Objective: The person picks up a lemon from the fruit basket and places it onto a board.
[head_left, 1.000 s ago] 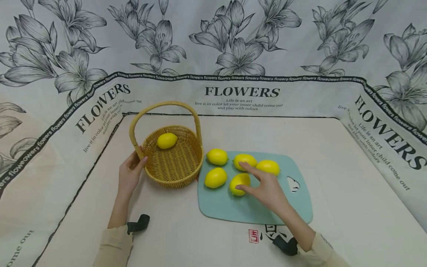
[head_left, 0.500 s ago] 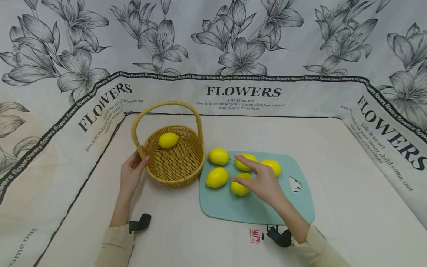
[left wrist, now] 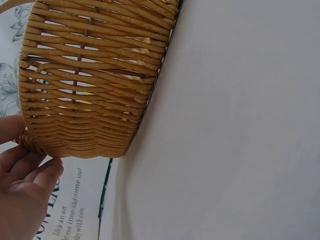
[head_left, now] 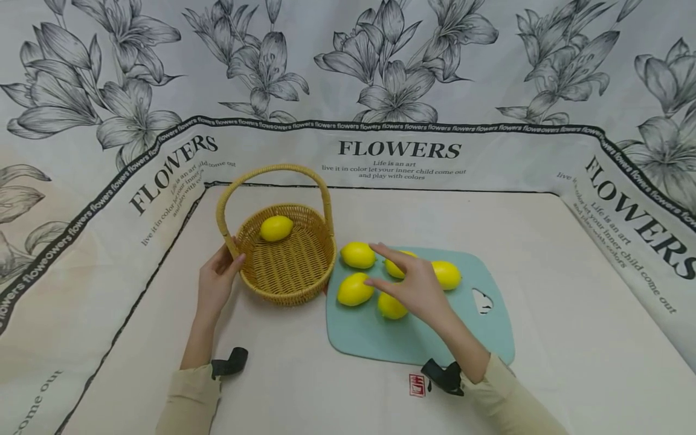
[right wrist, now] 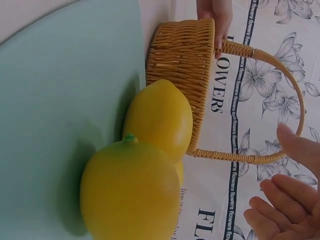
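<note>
My left hand (head_left: 216, 283) pinches the left rim of a woven wicker basket (head_left: 293, 266), where the arched handle joins it; the left wrist view shows thumb and fingers on either side of that rim (left wrist: 30, 142). One lemon (head_left: 277, 228) lies inside the basket. My right hand (head_left: 417, 289) hovers over a light teal cutting board (head_left: 370, 338), thumb and fingers spread apart with nothing between them. Its fingertips overlap the two left lemons, a back one (head_left: 357, 255) and a front one (head_left: 355, 290). Partly hidden behind this hand are more lemons, among them one at the right (head_left: 447, 275).
The basket stands left of the board, close against its edge. A white tablecloth (head_left: 293, 386) with printed lettering covers the table and rises behind as a flower-patterned backdrop (head_left: 467, 96). Dark wrist-worn devices (head_left: 231, 362) sit at both cuffs.
My right hand has moved left across the board, from the front middle lemon toward the two left ones, holding nothing. My left hand keeps its grip on the basket, and the lemons have stayed put.
</note>
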Demonstrator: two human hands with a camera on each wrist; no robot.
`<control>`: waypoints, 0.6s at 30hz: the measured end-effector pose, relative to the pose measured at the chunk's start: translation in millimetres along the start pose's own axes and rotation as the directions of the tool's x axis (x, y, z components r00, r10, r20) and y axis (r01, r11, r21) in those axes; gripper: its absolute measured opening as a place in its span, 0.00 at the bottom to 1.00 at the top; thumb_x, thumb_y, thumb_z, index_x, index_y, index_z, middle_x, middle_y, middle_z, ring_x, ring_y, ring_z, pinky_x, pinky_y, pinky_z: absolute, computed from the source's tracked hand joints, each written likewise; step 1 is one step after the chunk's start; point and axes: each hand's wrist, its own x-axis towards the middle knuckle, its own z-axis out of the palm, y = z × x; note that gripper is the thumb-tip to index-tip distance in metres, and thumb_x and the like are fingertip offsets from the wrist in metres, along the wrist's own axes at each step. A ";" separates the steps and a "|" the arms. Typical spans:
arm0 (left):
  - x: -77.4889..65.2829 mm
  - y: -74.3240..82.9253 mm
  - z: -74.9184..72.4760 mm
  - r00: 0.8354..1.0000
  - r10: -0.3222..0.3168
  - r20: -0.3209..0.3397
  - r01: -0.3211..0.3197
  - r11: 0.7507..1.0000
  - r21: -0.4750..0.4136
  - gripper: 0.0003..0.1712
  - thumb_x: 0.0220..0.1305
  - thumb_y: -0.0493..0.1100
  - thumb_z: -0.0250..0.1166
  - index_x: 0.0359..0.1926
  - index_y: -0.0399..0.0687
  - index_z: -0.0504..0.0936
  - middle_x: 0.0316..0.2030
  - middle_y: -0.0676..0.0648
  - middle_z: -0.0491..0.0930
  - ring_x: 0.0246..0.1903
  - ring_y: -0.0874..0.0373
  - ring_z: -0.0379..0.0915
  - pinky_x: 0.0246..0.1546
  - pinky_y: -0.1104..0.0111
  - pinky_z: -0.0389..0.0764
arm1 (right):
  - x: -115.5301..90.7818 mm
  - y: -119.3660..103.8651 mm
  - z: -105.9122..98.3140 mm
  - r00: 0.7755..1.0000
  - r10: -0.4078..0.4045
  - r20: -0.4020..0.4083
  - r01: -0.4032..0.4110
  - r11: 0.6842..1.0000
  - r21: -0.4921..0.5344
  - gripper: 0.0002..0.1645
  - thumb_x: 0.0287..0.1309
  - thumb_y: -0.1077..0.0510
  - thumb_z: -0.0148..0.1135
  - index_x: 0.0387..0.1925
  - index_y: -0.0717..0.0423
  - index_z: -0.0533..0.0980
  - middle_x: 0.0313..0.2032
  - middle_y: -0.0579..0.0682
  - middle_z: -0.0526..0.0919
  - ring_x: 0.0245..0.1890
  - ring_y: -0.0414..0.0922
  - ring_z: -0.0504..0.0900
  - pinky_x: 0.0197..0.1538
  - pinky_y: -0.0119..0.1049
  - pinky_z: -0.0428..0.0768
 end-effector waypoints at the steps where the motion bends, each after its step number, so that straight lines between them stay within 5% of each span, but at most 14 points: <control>1: 0.1 -0.1 0.1 1.000 0.000 -0.001 0.000 1.000 0.003 0.30 0.68 0.41 0.61 0.68 0.40 0.65 0.64 0.40 0.70 0.62 0.46 0.66 0.52 0.80 0.74 | 1.1 -0.5 0.7 1.000 -0.006 -0.002 0.006 1.000 0.007 0.38 0.49 0.49 0.74 0.63 0.48 0.74 0.62 0.52 0.73 0.63 0.50 0.71 0.63 0.48 0.72; 13: 1.0 -1.9 -0.9 1.000 0.006 0.012 -0.006 1.000 0.000 0.30 0.69 0.41 0.61 0.69 0.38 0.64 0.66 0.41 0.67 0.64 0.46 0.65 0.55 0.79 0.72 | 17.1 -7.7 11.8 0.999 -0.035 0.007 0.035 0.998 0.055 0.37 0.49 0.48 0.74 0.62 0.46 0.74 0.62 0.50 0.73 0.63 0.46 0.71 0.63 0.45 0.72; 18: -1.8 9.3 -1.2 1.000 -0.022 0.018 0.022 1.000 0.021 0.31 0.69 0.41 0.60 0.69 0.37 0.64 0.65 0.39 0.67 0.64 0.45 0.64 0.55 0.78 0.73 | 22.6 -13.7 16.1 0.999 -0.046 0.016 0.044 0.994 0.096 0.36 0.50 0.49 0.74 0.62 0.47 0.74 0.62 0.49 0.73 0.64 0.45 0.70 0.64 0.47 0.69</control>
